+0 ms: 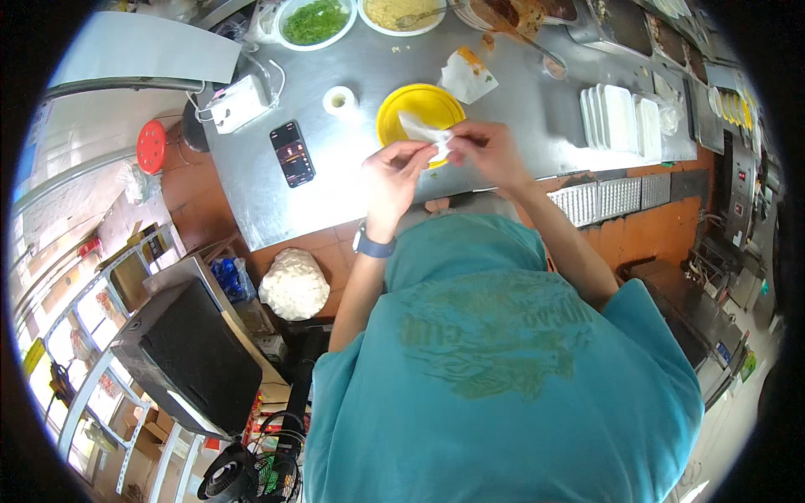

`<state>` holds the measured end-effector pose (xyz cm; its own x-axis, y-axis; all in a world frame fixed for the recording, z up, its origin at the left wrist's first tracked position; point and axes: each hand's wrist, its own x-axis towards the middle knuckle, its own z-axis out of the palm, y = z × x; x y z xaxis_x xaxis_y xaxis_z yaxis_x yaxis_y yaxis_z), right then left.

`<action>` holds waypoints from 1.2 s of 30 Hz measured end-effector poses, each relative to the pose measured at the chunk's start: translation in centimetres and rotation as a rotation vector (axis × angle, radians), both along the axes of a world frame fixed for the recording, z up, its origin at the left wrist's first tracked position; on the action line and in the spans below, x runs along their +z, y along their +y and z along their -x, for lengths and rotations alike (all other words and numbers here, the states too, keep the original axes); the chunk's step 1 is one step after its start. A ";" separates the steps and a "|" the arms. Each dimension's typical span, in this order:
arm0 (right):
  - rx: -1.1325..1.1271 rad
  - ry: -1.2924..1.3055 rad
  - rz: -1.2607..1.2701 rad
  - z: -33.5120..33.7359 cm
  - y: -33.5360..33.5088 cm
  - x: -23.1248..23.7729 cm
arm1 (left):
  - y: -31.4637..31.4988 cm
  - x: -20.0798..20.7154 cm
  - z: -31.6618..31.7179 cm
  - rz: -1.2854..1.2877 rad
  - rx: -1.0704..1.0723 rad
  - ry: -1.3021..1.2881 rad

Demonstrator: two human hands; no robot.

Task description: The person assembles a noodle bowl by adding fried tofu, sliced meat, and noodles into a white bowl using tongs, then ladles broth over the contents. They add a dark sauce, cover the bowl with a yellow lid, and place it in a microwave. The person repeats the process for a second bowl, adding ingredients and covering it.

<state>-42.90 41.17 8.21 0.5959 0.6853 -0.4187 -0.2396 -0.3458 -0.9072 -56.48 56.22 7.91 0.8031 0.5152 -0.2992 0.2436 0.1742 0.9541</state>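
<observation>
Between both sets of fingertips: a thin white square dough wrapper (pixel 422 132), pinched at its near edge. Left hand (pixel 394 172) fingers curled closed, thumb and forefinger nipping the wrapper's lower corner. Right hand (pixel 486 151) likewise closed on it, fingertips pressed to the same edge just beside the left ones; the two hands nearly touch. Wrapper sits over the round yellow plastic plate (pixel 394 113); can't tell whether its far end rests on the plate or hangs just above.

Blue wristband watch (pixel 372 246) on the left wrist. Teal short-sleeved shirt (pixel 503 360) fills the lower frame.

Plate rests on a grey stainless-steel counter (pixel 520 109). Left of the plate: small white tape-like roll (pixel 339 101), then a black smartphone (pixel 293 153) with lit screen, then a white boxy device with cable (pixel 237 104). Beyond the plate: another crumpled white wrapper with orange filling (pixel 467 75). Far edge: white bowl of chopped greens (pixel 316 22), white bowl of yellowish crumbly filling (pixel 401 14). Right: stack of white rectangular trays (pixel 620 117).

Below the counter, on the orange tile floor: a white bulging plastic bag (pixel 293 285), well apart from the hands. Red round stool (pixel 152 147) at left.
</observation>
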 end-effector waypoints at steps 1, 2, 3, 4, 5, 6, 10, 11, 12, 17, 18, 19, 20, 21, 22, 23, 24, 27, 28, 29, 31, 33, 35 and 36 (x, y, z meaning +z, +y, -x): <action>-0.051 -0.038 0.037 -0.9 -1.5 -0.9 | -0.3 -1.0 0.8 0.027 0.014 0.001; -0.104 -0.071 0.072 -2.0 -3.0 -2.0 | -0.4 -2.1 1.4 0.042 0.028 -0.035; -0.153 -0.110 0.076 -3.0 -4.2 -3.2 | -0.2 -3.4 2.0 -0.102 0.131 0.016; -0.161 -0.279 0.178 -3.7 -5.0 -4.6 | 0.2 -4.9 2.5 -0.257 0.229 0.033; -0.162 -0.458 0.247 -4.4 -5.2 -6.1 | 0.5 -6.3 2.8 -0.414 0.326 0.049; -0.180 -0.606 0.379 -5.0 -5.1 -7.6 | 0.4 -7.8 2.8 -0.221 0.332 0.236; -0.206 -0.696 0.449 -3.7 -0.7 -13.4 | 0.1 -12.0 1.8 -0.031 0.171 0.127; -0.217 -0.690 0.490 -3.6 0.2 -14.0 | 0.2 -12.4 1.7 0.059 0.206 0.122; -0.233 -0.718 0.488 -3.6 0.8 -14.4 | 0.3 -12.6 1.8 0.136 0.236 0.085; -0.178 -0.540 0.443 -5.5 2.6 -13.7 | 1.9 -12.7 2.7 0.290 0.252 0.085; -0.146 -0.456 0.407 -6.1 3.5 -13.6 | 2.3 -12.7 2.8 0.272 0.234 0.099; -0.111 -0.438 0.391 -6.4 4.5 -13.7 | 2.6 -12.6 3.1 0.253 0.213 0.125; -0.072 -0.427 0.338 -6.8 5.7 -13.7 | 2.9 -12.7 3.2 0.227 0.215 0.150; -0.045 -0.417 0.311 -7.1 6.9 -13.8 | 3.1 -12.7 3.4 0.215 0.210 0.139; 0.013 -0.445 0.323 -7.1 8.2 -13.9 | 3.3 -12.8 3.3 0.204 0.202 0.142; 0.119 -0.520 0.279 -7.0 9.5 -13.9 | 3.4 -13.0 3.3 0.187 0.188 0.126; 0.217 -0.585 0.264 -6.6 10.8 -13.9 | 3.4 -13.2 3.3 0.118 0.204 0.161; 0.418 -0.567 0.206 -4.9 13.0 -12.8 | 3.5 -14.1 2.5 0.030 0.290 0.177; 0.482 -0.585 0.178 -4.3 13.5 -12.3 | 3.2 -14.4 1.9 0.098 0.369 0.158; 0.529 -0.609 0.161 -3.5 13.8 -11.8 | 3.0 -14.7 1.5 0.184 0.439 0.154; 0.655 -0.715 0.091 -1.8 14.1 -11.3 | 2.9 -15.1 0.8 0.187 0.461 0.215; 0.803 -0.810 0.007 -1.0 14.0 -11.2 | 2.5 -15.2 0.4 0.252 0.512 0.238; 0.715 -0.813 0.003 -1.6 13.5 -11.3 | 2.1 -15.2 -0.1 0.356 0.600 0.199; 0.681 -0.855 -0.033 -2.4 12.8 -11.3 | 2.0 -15.1 -0.2 0.401 0.651 0.172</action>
